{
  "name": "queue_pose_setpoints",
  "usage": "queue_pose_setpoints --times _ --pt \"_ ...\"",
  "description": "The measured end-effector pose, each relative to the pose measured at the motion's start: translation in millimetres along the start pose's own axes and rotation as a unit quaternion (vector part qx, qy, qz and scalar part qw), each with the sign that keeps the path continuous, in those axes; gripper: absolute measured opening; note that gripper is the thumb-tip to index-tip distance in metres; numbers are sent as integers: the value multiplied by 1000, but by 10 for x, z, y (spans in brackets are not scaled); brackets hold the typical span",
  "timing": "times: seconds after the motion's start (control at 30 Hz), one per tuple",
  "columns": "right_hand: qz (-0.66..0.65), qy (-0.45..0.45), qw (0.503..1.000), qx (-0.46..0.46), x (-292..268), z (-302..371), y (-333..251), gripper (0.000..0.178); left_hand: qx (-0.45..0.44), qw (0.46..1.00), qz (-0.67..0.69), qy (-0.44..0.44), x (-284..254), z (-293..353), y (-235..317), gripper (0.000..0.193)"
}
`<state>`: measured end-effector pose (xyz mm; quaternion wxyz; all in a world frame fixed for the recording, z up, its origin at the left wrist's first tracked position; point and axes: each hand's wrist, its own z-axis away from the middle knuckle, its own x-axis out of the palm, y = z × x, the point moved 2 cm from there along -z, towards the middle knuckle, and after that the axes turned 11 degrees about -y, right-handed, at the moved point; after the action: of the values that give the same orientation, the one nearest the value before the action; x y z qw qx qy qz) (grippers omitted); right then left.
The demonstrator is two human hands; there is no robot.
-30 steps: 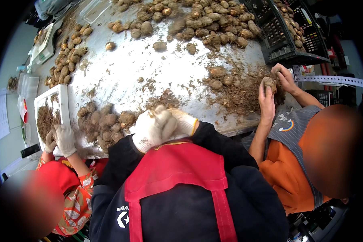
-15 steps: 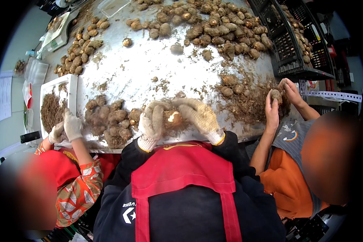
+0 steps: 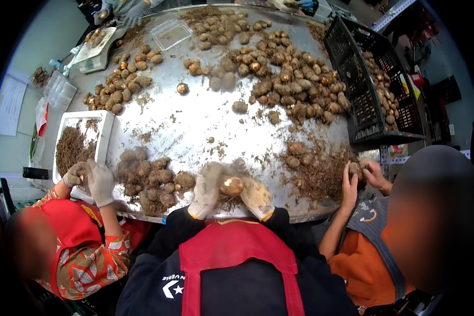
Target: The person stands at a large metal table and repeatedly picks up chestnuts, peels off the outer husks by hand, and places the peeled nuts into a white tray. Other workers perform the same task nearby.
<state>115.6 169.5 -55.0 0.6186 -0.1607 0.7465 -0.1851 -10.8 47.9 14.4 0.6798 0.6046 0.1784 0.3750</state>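
At the near edge of the table, my right hand [image 3: 257, 197], in a knitted work glove, is closed on a brown taro corm [image 3: 231, 186] with a pale patch on its skin. My gloved left hand [image 3: 206, 188] is against the corm's left side; motion smears its fingers, so their grip does not show. Root fibres lie on the metal just under the corm. Left of my hands sits a heap of shaggy, dirt-covered taro corms [image 3: 151, 176], and one more corm [image 3: 184, 180] lies close by my left hand.
Piles of corms [image 3: 295, 87] cover the far part of the metal table [image 3: 179, 126]. A black crate [image 3: 361, 100] of corms stands right; a white tray [image 3: 108, 124] of root scraps [image 3: 72, 150] lies left, near a scale [image 3: 96, 58]. Co-workers' hands [image 3: 100, 181] [image 3: 361, 174] work on both sides.
My view has tilted up, showing more of the table's far end and another person's gloved hands there. My hands still work at the corm, the left one now more blurred.
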Motion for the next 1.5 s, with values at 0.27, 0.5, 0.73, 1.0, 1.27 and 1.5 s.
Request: queue_pose_setpoints --times 0.27,0.5,0.73,1.0,1.27,1.5 --pt "-229 -84 930 274 -617 -184 -44 29 -67 900 386 194 -1466 -1164 130 43" --pt "-224 -41 916 332 -661 158 69 23 43 915 384 118 -1846 -1683 558 50" --pt "-191 -1 910 368 -536 455 316 25 -125 992 -2 -2 -862 -1982 371 39" --pt "-201 -29 900 387 -474 360 363 23 -94 851 -514 37 -809 -2554 5 34" --pt "-207 -49 910 357 -554 136 370 21 -101 793 -589 119 -1680 -2954 172 40" --pt "-195 -2 964 182 -1047 -481 51 21 40 992 -112 -39 -656 -2170 755 47"
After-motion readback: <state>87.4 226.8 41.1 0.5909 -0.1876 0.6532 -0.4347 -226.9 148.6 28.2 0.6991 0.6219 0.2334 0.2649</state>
